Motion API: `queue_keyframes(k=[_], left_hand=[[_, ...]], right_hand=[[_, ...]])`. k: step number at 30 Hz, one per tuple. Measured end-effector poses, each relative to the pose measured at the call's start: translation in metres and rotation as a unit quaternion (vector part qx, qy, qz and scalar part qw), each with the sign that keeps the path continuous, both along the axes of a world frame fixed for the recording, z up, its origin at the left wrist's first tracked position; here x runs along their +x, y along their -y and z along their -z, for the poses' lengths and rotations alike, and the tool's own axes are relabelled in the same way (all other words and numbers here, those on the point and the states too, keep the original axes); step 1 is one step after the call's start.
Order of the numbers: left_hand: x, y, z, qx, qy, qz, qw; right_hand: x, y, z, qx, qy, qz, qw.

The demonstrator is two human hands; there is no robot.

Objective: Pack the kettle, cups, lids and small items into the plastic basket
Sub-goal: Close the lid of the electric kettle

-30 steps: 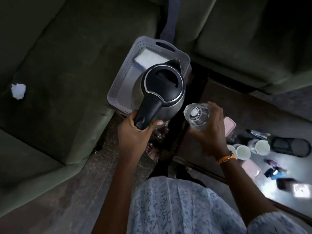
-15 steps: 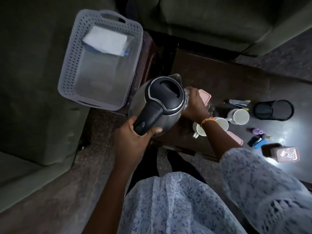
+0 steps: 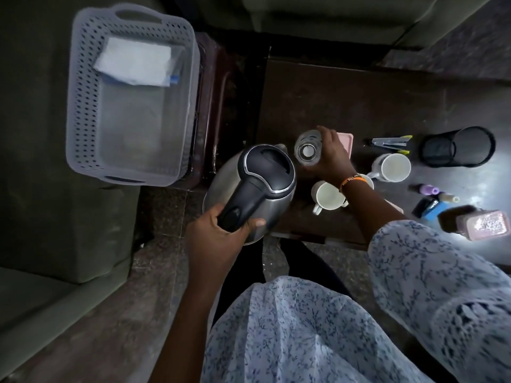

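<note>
My left hand [image 3: 218, 233] grips the black handle of the steel kettle [image 3: 257, 186], holding it just off the dark table's left edge. My right hand [image 3: 330, 156] is closed around a clear glass [image 3: 307, 150] that stands on the table [image 3: 318, 100]. The grey perforated plastic basket [image 3: 83, 111] sits on the sofa at upper left, with a white folded cloth [image 3: 132, 62] inside. Two white mugs [image 3: 327, 196] [image 3: 392, 167] stand beside my right wrist. A pink lid [image 3: 347, 140] lies partly hidden behind my right hand.
A black mesh pen holder [image 3: 459, 146] lies on its side at the right. Pens [image 3: 390, 140], a purple marker [image 3: 424, 189], a blue item [image 3: 431, 208] and a pink box [image 3: 482, 225] lie on the table's right part. A dark wooden side table [image 3: 218, 106] stands between basket and table.
The kettle moved from above the basket rightward and down to the table's edge. My right hand carried the glass down onto the table near the pink lid.
</note>
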State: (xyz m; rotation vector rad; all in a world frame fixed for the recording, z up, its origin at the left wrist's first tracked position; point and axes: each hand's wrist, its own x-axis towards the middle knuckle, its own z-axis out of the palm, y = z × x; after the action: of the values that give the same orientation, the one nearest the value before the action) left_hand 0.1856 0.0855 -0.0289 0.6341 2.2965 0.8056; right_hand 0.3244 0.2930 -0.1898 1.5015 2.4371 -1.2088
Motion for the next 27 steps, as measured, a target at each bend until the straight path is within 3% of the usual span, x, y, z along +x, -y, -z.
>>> queue_keyframes(k=[5, 15, 27], left_hand=[[0.008, -0.013, -0.004, -0.028, 0.012, 0.038, 0.999], [0.023, -0.042, 0.000, -0.074, 0.000, 0.107, 0.992], [0.032, -0.065, 0.014, -0.107, 0.019, 0.108, 0.988]], right_hand=[[0.009, -0.002, -0.006, -0.051, 0.001, -0.005, 0.999], [0.030, 0.006, -0.005, -0.026, 0.006, 0.020, 0.999], [0.034, 0.002, 0.001, -0.031, 0.002, 0.020, 0.999]])
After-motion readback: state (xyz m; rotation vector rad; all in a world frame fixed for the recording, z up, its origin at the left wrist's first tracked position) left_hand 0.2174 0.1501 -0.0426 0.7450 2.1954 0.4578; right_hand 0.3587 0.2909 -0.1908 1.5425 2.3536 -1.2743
